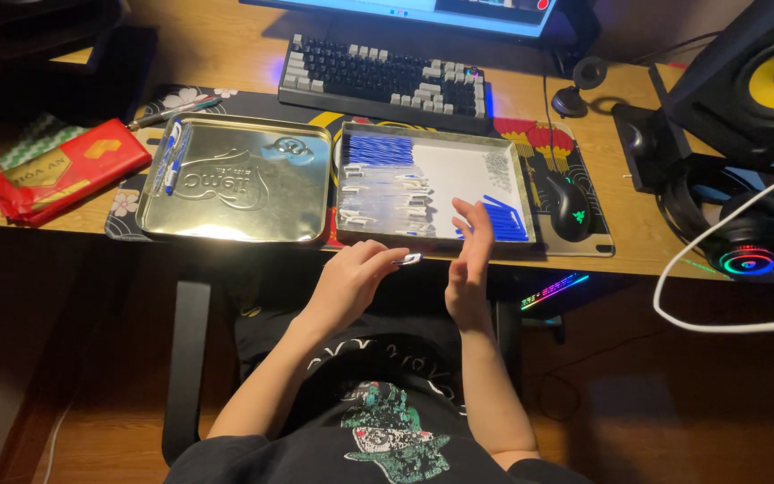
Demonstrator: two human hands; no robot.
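Small white pen part [411, 259], pinched in the left hand's grip [351, 278], held just below the tabletop [226, 45] edge. Right hand [469, 264] at 3 o'clock of it, fingers spread, holding nothing. At 12 o'clock, one tray [520, 193] with blue pen tubes and clear barrels, too many to count, apparently mostly unassembled. At 10 o'clock, one tin lid [235, 179] bearing about two finished pens [170, 157].
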